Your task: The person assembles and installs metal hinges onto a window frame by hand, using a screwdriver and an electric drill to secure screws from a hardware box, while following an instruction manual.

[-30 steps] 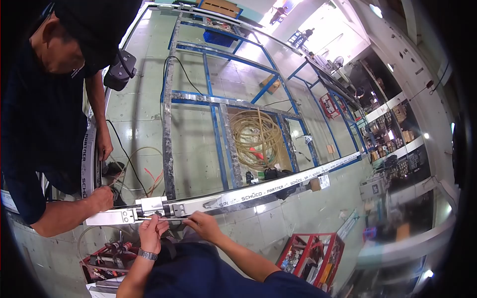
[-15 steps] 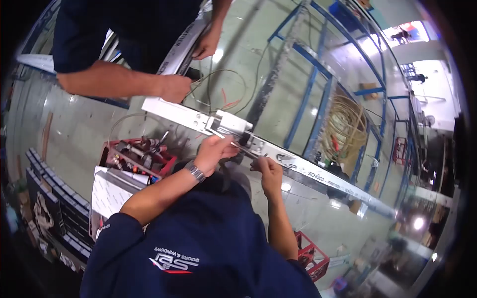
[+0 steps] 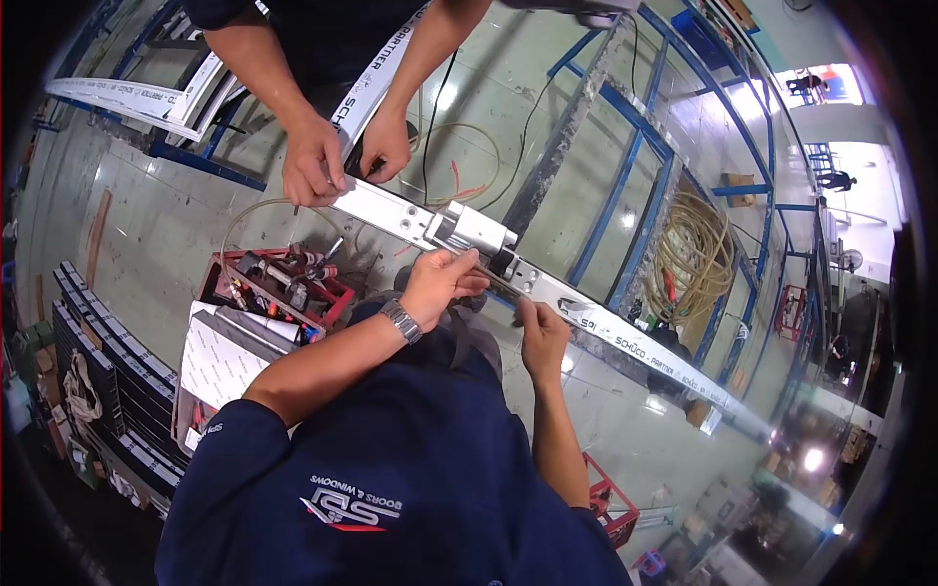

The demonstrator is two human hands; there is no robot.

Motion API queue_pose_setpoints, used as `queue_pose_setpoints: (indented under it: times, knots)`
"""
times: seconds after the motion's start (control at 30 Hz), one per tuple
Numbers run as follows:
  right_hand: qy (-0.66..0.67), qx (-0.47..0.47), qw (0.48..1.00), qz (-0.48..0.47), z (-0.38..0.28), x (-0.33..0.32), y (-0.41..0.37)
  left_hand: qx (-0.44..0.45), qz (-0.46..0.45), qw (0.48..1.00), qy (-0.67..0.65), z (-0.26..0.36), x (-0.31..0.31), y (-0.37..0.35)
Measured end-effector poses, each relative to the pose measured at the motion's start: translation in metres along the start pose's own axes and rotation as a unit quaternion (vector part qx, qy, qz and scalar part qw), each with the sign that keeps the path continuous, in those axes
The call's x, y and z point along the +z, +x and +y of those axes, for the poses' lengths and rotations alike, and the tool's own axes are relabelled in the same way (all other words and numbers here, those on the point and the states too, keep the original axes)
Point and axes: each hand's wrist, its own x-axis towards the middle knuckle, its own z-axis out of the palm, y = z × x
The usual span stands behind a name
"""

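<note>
Left hand (image 3: 442, 287) and right hand (image 3: 544, 330) pinched narrow on a thin rod (image 3: 501, 283); its ends hard to make out

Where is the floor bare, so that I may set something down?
Bare floor lies at left, between wooden strip and toolbox, and at right, between white profile and red crate. The profile is crowded around the metal block: left hand, right hand, co-worker's hands at its end.
</note>
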Motion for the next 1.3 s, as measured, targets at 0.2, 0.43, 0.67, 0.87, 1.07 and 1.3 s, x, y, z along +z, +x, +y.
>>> queue_pose_setpoints:
  times: [0.2, 0.43, 0.67, 0.87, 1.07, 1.3]
  knots:
    - [0.297, 0.259, 0.917, -0.063, -0.006, -0.004, -0.004, 0.002, -0.014, 1.0, -0.007, -0.004, -0.001, 0.002]
    - [-0.23, -0.219, 0.948, 0.029, -0.017, -0.001, -0.015, -0.006, -0.006, 1.0, 0.002, -0.003, -0.002, 0.0]
    - [0.222, 0.187, 0.956, -0.042, 0.0, 0.002, 0.003, -0.008, -0.03, 1.0, 0.003, -0.004, -0.007, 0.002]
    - [0.212, 0.181, 0.96, -0.02, -0.006, 0.006, 0.002, -0.01, -0.032, 0.999, -0.007, 0.002, -0.005, -0.002]
    - [0.288, 0.217, 0.931, -0.061, -0.002, 0.003, 0.007, -0.002, -0.045, 0.999, 0.004, 0.002, -0.005, -0.004]
    - [0.263, 0.214, 0.941, -0.019, -0.009, 0.011, 0.001, 0.0, -0.029, 1.0, -0.003, -0.004, -0.007, -0.002]
